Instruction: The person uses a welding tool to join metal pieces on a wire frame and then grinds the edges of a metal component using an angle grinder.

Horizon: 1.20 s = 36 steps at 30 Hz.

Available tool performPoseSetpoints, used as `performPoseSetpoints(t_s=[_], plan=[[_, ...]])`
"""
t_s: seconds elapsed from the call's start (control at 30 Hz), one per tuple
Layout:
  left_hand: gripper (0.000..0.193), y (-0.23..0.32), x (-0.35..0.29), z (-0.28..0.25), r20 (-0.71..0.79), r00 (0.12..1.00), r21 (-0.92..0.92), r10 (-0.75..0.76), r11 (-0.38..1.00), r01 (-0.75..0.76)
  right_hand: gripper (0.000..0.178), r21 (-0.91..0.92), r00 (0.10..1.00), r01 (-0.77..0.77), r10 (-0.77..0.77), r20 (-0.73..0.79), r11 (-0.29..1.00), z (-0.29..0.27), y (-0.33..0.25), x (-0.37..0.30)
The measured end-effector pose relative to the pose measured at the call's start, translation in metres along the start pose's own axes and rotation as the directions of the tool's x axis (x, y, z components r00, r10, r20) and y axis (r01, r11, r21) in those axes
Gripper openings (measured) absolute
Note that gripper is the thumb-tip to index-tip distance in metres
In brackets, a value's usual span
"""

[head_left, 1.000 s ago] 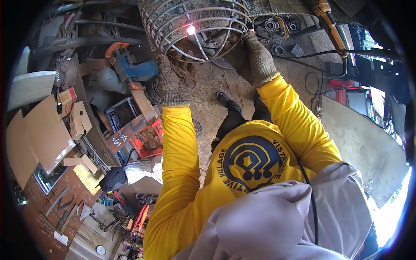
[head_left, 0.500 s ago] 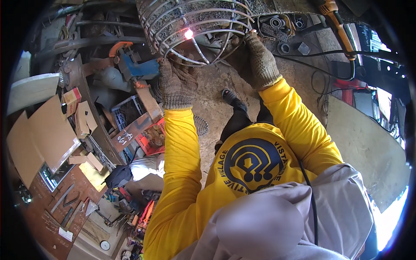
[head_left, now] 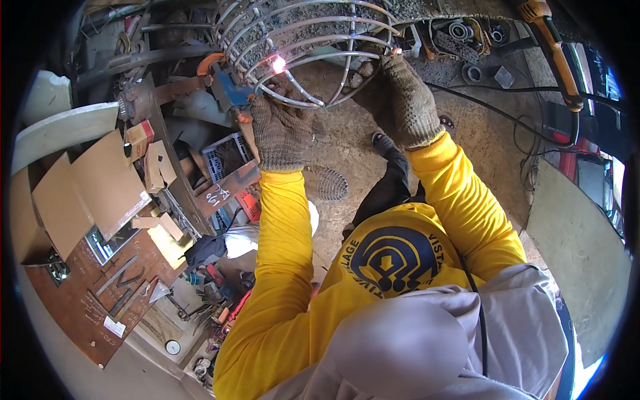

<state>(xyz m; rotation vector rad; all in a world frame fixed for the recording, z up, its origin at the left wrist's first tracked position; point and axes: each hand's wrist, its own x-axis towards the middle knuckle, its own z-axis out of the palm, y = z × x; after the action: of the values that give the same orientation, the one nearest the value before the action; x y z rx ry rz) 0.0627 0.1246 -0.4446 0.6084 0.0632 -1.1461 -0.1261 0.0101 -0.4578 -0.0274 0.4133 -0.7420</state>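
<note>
A rounded cage of bent metal rods (head_left: 309, 45) lies at the top of the view, over a grey gritty surface. One spot on its rods glows bright white-pink (head_left: 279, 65). My left hand (head_left: 281, 130), in a brown knit glove, is closed at the cage's near left rim, its fingertips partly behind the rods. On the near right rim, my right hand (head_left: 405, 100), gloved alike, grips the outer rod with the thumb on top. What makes the glow is not visible.
An orange-and-black power tool (head_left: 553, 53) hangs at the upper right, above a black cable (head_left: 493, 117). A blue clamp-like tool (head_left: 229, 90) sits beside my left hand. Cardboard pieces (head_left: 110, 183) and a brown board with hand tools (head_left: 73, 303) lie at left. A smaller wire grid (head_left: 333, 185) rests on the floor.
The view has shifted, so the surroundings sit further right. The glowing spot has moved slightly left and nearer along the rods. Both hands keep their places on the cage.
</note>
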Motion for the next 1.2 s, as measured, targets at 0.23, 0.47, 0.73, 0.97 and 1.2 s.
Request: performPoseSetpoints(t_s=[0.23,0.47,0.73,0.97,1.2], plan=[[0.04,0.002,-0.003,-0.013,0.161,0.985,-0.106,-0.061,0.991,0.079,0.031,0.06,0.999,-0.031,0.03,0.028,0.998,0.003,-0.001,0.001],[0.047,0.005,-0.003,-0.031,0.304,0.947,-0.193,-0.109,0.966,0.173,0.049,0.016,0.998,-0.021,0.02,0.055,1.0,0.005,-0.012,-0.003],[0.053,-0.002,0.01,-0.05,0.349,0.918,-0.199,-0.19,0.942,0.271,0.054,-0.134,0.999,0.005,0.0,0.043,0.991,0.014,-0.02,-0.011],[0.043,-0.006,0.02,-0.035,0.181,0.972,-0.153,-0.151,0.972,0.18,0.041,-0.08,0.983,0.023,-0.008,0.185,0.997,0.024,-0.005,-0.009],[0.034,-0.01,0.021,-0.031,0.08,0.992,-0.06,-0.099,0.993,0.104,0.041,0.039,0.948,-0.008,-0.005,0.317,0.999,0.012,0.001,0.0]])
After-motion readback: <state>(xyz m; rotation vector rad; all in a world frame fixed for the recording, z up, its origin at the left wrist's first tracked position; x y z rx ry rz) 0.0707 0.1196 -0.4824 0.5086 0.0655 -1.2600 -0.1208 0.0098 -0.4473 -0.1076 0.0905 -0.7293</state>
